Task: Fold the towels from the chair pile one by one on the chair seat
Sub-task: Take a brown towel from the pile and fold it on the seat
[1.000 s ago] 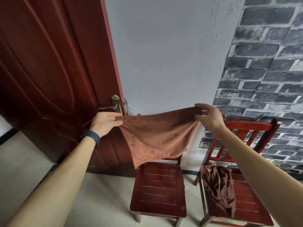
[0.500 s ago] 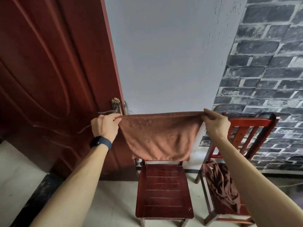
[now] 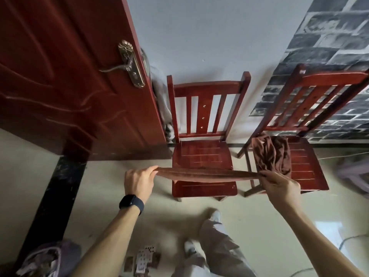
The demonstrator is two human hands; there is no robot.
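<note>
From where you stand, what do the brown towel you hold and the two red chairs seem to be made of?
The towel looks like soft microfibre or terry cloth: matt, fuzzy, sagging between the left hand and the right hand. The front chair and the side chair both look like slatted wood under glossy red-brown varnish or paint; light glints off their seats.

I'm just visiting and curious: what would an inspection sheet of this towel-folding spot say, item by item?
Surface: left chair seat, red wooden slats, under the held towel.
Job's things: brown towel held stretched over that seat; crumpled towel pile on the right chair seat.
Clutter: playing cards on the floor.
Hands: left hand and right hand each pinch one towel end.
Cables: thin white cable on the floor, right side.
Surroundings: red door, brick-pattern wall.
</note>
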